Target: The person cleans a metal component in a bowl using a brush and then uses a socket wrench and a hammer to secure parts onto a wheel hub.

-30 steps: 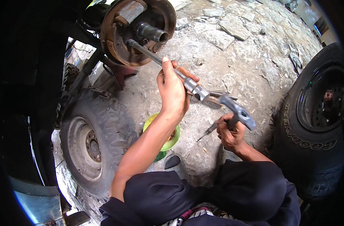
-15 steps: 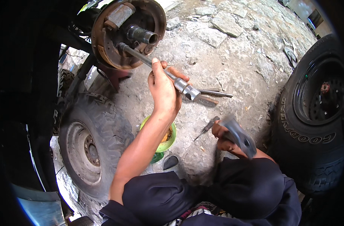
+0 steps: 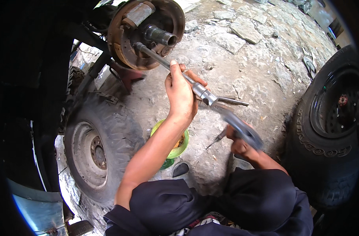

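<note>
Left hand steadied steel bar at hub; right hand swung hammer

Left hand [image 3: 182, 92] gripped the steel bar [image 3: 159, 59], thumb laid along the shaft, fingers wrapped round it. Bar slanted from the rusty backing plate [image 3: 117, 47], its far tip up against the plate just below the spindle [image 3: 157, 34], down to a thick shiny end [image 3: 205, 95] that stuck out past the fingers. Right hand [image 3: 239, 144] was closed round the hammer [image 3: 242, 128], handle mostly hidden; hammer head blurred, near the bar's thick end. Contact: could not tell. Pointed tool [image 3: 216, 139] lay on the ground beside the right hand.

Doing it well, in my judgement: bar needed to stay seated at the plate and in line with the blow; hammer face needed to meet the thick end square, since a glancing hit could have skidded toward the left knuckles. Grip further back from the struck end would have been safer. Short, controlled swings looked wiser than big ones.

Versus half a second earlier: hammer head had come up from close above the right knee toward the bar's end. Left hand and bar kept the same pose, tip at the same spot. Whole view had shifted slightly.
</note>
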Demonstrator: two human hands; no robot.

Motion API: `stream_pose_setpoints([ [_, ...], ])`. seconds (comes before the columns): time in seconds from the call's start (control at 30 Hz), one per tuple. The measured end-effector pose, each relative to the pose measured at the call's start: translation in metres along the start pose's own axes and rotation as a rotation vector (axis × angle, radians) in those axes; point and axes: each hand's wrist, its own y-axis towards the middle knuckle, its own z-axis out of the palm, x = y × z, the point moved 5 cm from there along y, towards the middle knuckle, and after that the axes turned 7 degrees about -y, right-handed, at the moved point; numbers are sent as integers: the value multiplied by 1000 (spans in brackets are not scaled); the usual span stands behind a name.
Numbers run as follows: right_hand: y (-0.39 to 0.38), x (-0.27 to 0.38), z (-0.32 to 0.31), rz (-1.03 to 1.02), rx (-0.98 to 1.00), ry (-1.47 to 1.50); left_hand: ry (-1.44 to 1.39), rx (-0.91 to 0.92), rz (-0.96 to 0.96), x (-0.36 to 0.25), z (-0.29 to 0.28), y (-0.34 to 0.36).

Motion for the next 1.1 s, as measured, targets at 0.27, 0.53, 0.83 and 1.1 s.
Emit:
stream_pose_setpoints([
  [0.27, -15, -5, -3, 258, 34, -356, 17, -4, 5, 6, 4, 3],
  [0.53, -10, -7, -10, 222, -12, -322, -30, 12, -25, 9, 7, 4],
  [0.83, -25, -28, 1, 357, 10, 171, -20, -43, -22, 4, 3, 2],
  [1.1, -9, -43, 7, 448, -250, 272, -34, -48, -12, -1, 8, 1],
])
